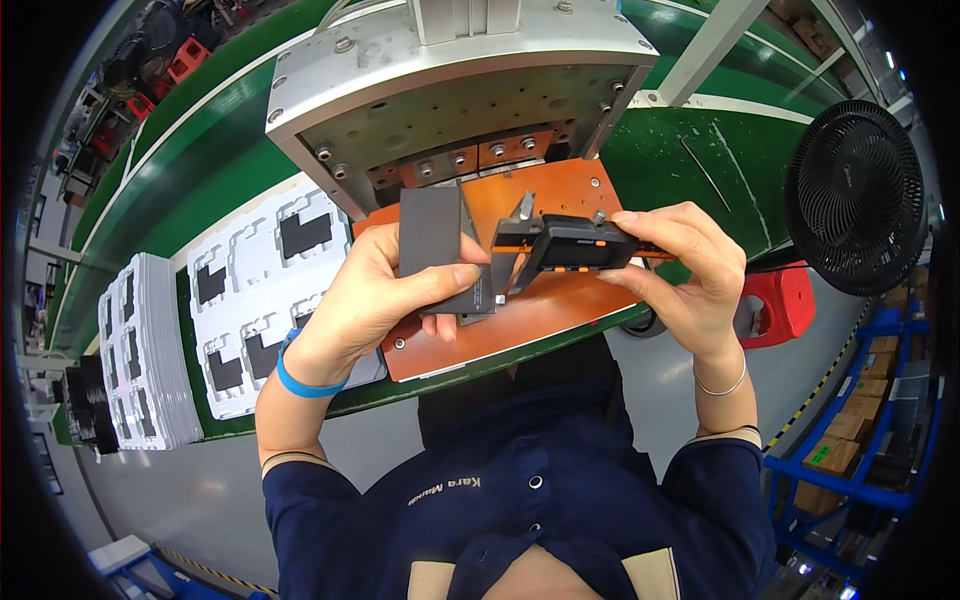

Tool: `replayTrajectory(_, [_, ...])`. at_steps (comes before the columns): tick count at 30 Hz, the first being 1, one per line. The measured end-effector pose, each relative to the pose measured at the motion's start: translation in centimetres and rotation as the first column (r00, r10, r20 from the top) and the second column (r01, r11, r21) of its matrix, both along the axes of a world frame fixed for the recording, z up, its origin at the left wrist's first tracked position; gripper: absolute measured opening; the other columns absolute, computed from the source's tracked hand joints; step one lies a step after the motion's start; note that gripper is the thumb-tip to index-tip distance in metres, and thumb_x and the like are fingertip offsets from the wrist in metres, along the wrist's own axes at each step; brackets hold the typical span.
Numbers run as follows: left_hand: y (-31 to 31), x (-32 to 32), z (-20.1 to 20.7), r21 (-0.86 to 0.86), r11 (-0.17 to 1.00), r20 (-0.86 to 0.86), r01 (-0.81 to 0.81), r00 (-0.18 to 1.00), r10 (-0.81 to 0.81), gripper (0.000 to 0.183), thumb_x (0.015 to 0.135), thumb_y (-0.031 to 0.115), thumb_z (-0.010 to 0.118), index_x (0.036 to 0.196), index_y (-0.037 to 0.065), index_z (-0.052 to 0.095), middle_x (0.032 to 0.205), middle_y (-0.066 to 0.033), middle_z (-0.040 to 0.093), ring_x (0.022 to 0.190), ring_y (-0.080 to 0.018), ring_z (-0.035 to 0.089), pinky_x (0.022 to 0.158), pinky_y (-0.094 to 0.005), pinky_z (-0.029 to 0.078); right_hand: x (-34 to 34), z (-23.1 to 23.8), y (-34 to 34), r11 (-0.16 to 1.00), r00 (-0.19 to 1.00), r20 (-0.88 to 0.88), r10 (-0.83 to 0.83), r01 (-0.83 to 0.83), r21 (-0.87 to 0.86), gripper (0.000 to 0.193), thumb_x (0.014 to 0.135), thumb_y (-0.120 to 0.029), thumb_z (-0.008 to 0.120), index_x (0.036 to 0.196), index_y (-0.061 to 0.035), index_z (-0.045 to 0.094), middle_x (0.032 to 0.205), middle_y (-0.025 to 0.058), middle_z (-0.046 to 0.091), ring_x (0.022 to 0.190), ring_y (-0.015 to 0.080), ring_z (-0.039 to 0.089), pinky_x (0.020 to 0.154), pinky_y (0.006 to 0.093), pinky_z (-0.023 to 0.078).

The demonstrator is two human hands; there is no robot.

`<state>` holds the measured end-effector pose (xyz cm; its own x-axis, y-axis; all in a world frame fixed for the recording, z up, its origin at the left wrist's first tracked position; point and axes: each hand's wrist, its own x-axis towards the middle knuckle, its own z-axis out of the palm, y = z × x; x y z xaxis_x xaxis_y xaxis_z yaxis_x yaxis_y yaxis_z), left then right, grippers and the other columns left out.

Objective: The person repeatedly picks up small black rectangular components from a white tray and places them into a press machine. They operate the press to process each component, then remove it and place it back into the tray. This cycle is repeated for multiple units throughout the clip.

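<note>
A flat, dark grey rectangular pack [428, 228], like a battery, is held upright in my left hand [375, 290]. The thumb presses its lower front face and the other fingers go behind it. My right hand [695, 275] pinches a black digital caliper [577, 244] between thumb and fingers, with its display turned toward me. The caliper's jaws point left, close to the pack's right edge; whether they touch it I cannot tell. Both hands are over the orange plate [540, 315] of a metal press [460, 90].
White trays [265, 300] with black pieces lie on the green bench to the left, beside a tall stack of similar trays [160, 350]. At the right are a black fan [855, 195], a red stool [785, 305] and a blue rack with boxes [840, 430]. A thin hex key [705, 175] lies behind my right hand.
</note>
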<state>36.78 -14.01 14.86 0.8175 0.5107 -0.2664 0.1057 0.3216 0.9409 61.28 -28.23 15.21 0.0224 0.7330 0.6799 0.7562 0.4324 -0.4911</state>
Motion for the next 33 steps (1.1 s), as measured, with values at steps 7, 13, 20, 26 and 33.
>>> replayTrajectory(7, [0.0, 0.0, -0.3, -0.005, 1.000, 0.032, -0.008, 0.999, 0.008, 0.022, 0.090, 0.013, 0.069, 0.105, -0.001, 0.065, 0.081, -0.0070, 0.068, 0.056, -0.0101, 0.066, 0.046, -0.0182, 0.047, -0.1, -0.4, 0.1, 1.000, 1.000, 0.008, -0.006, 0.006, -0.003, 0.043, 0.065, -0.007, 0.085, 0.106, -0.0042, 0.073, 0.092, 0.0088, 0.071, 0.073, 0.0149, 0.067, 0.054, 0.0230, 0.050])
replayTrajectory(13, [0.0, 0.1, -0.1, -0.003, 1.000, 0.015, -0.018, 1.000, 0.018, 0.021, 0.090, 0.014, 0.069, 0.105, -0.001, 0.065, 0.081, -0.0072, 0.068, 0.056, -0.0093, 0.065, 0.046, -0.0180, 0.047, -0.2, -0.3, 0.0, 1.000, 1.000, 0.023, -0.015, 0.015, -0.001, 0.043, 0.065, -0.006, 0.085, 0.107, -0.0046, 0.073, 0.092, 0.0085, 0.071, 0.073, 0.0146, 0.067, 0.053, 0.0229, 0.050])
replayTrajectory(20, [0.1, 0.0, -0.3, 0.019, 1.000, 0.022, 0.003, 1.000, -0.003, 0.024, 0.090, 0.016, 0.069, 0.106, -0.001, 0.065, 0.080, -0.0075, 0.068, 0.057, -0.0095, 0.066, 0.047, -0.0186, 0.048, -0.3, -0.1, 0.2, 1.000, 0.999, 0.032, 0.005, -0.006, 0.027, 0.044, 0.066, -0.003, 0.084, 0.108, -0.0041, 0.073, 0.091, 0.0091, 0.070, 0.072, 0.0151, 0.066, 0.055, 0.0239, 0.051])
replayTrajectory(26, [0.1, -0.8, 0.0, -0.038, 0.999, -0.019, 0.015, 1.000, -0.016, 0.026, 0.091, 0.020, 0.069, 0.109, 0.001, 0.065, 0.082, -0.0057, 0.068, 0.059, -0.0090, 0.065, 0.049, -0.0192, 0.048, -0.3, 0.3, -1.1, 0.997, 0.998, -0.041, -0.052, 0.050, -0.056, 0.046, 0.064, 0.000, 0.085, 0.108, -0.0002, 0.071, 0.094, 0.0109, 0.068, 0.078, 0.0169, 0.064, 0.066, 0.0259, 0.054])
replayTrajectory(33, [0.3, -10.1, 1.2, 0.507, 0.816, -0.120, -0.278, 0.915, 0.386, 0.026, 0.095, 0.017, 0.062, 0.117, 0.004, 0.063, 0.101, -0.0063, 0.070, 0.070, -0.0103, 0.068, 0.054, -0.0213, 0.047, 8.9, -2.6, -3.0, 0.952, 0.890, -0.358, -0.283, 0.217, -0.214, 0.045, 0.084, 0.007, 0.069, 0.127, 0.0018, 0.060, 0.104, 0.0014, 0.060, 0.090, 0.0077, 0.058, 0.081, 0.0191, 0.045])
